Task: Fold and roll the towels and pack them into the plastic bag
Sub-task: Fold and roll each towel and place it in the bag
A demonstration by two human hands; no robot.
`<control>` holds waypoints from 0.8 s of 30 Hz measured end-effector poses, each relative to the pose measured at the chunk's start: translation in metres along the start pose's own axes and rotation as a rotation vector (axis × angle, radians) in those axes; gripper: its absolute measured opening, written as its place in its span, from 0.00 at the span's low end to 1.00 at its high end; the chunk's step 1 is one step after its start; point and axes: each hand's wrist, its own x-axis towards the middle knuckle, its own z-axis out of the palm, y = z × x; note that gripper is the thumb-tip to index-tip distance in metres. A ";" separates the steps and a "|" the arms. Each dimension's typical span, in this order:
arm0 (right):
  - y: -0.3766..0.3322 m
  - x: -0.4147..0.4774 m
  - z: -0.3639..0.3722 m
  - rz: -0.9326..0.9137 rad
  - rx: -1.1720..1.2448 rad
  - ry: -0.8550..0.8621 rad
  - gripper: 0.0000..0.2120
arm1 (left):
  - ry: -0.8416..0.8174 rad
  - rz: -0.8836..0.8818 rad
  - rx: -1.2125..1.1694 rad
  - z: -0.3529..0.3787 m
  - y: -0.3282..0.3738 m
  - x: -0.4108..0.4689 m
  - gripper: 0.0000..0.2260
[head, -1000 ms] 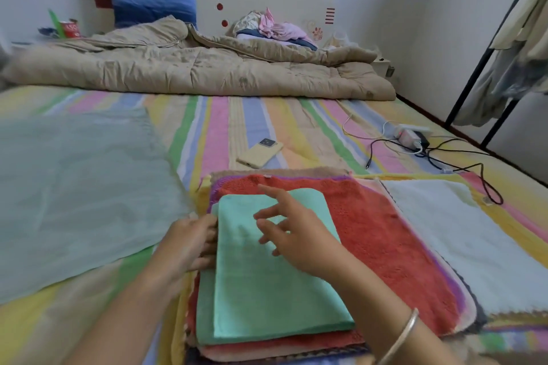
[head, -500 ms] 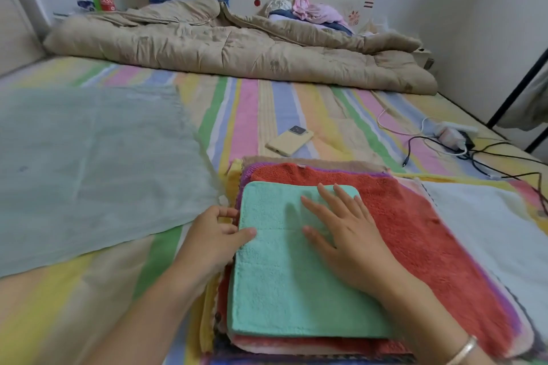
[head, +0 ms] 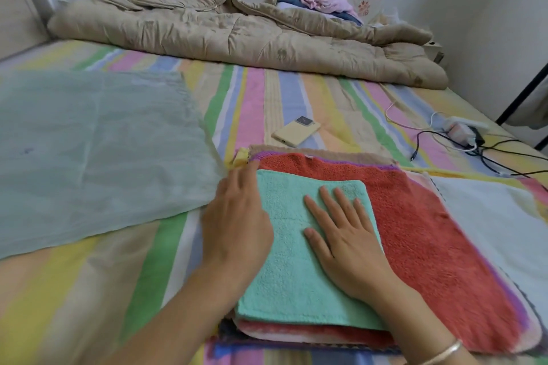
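Observation:
A folded mint-green towel (head: 290,264) lies on top of a stack of towels, directly on a red-orange towel (head: 430,234). My right hand (head: 341,234) presses flat on the green towel with fingers straight and spread. My left hand (head: 237,222) rests along the green towel's left edge, fingers extended toward its far corner. A large pale translucent plastic bag (head: 95,151) lies flat on the striped bed sheet to the left of the stack. A white towel (head: 498,222) lies spread out to the right.
A cream phone (head: 296,133) lies on the sheet beyond the stack. A charger with tangled cables (head: 462,135) sits at the right. A rumpled beige quilt (head: 237,35) runs across the head of the bed, with clothes (head: 320,0) on it.
My right hand has slid a little forward over the green towel, staying flat. My left hand has stretched its fingers forward along the towel's left edge. The camera has moved closer.

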 end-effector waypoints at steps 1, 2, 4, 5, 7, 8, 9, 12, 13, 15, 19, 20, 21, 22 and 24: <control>0.001 0.000 0.003 -0.007 0.000 0.001 0.40 | 0.031 0.103 -0.012 0.003 0.008 -0.003 0.27; 0.002 0.000 0.005 -0.016 -0.004 0.007 0.40 | 0.012 0.206 0.004 0.010 0.014 -0.006 0.27; 0.004 -0.001 0.008 -0.045 0.011 0.060 0.38 | -0.109 0.371 0.143 0.030 0.015 -0.015 0.27; 0.006 -0.001 0.008 -0.064 0.034 0.082 0.37 | -0.203 0.386 0.195 0.038 0.013 -0.017 0.28; 0.010 -0.001 0.007 -0.038 0.146 0.116 0.34 | -0.333 0.359 0.216 0.048 0.004 -0.022 0.30; 0.015 -0.003 0.004 0.021 0.229 0.182 0.32 | -0.345 0.358 0.214 0.051 -0.001 -0.022 0.31; 0.020 -0.006 0.000 0.109 0.301 0.275 0.28 | -0.335 0.364 0.218 0.053 -0.004 -0.022 0.31; 0.039 -0.018 -0.018 0.403 0.447 0.361 0.15 | -0.322 0.367 0.235 0.054 -0.005 -0.022 0.31; 0.045 -0.021 -0.022 0.482 0.524 0.285 0.14 | -0.320 0.363 0.238 0.054 -0.003 -0.022 0.32; 0.050 -0.023 -0.035 0.625 0.749 0.129 0.14 | -0.317 0.364 0.258 0.056 -0.002 -0.023 0.33; 0.041 -0.025 -0.057 0.787 1.209 -0.233 0.27 | -0.326 0.372 0.255 0.055 0.000 -0.028 0.33; 0.040 -0.025 -0.058 0.772 1.300 -0.275 0.28 | -0.330 0.370 0.256 0.055 0.000 -0.028 0.33; 0.038 -0.025 -0.058 0.745 1.389 -0.289 0.30 | -0.330 0.363 0.264 0.054 0.001 -0.027 0.32; 0.033 -0.026 -0.057 0.715 1.483 -0.284 0.32 | -0.323 0.361 0.264 0.054 0.002 -0.025 0.33; 0.023 -0.025 -0.055 0.629 1.617 -0.227 0.32 | -0.312 0.378 0.276 0.054 0.003 -0.024 0.33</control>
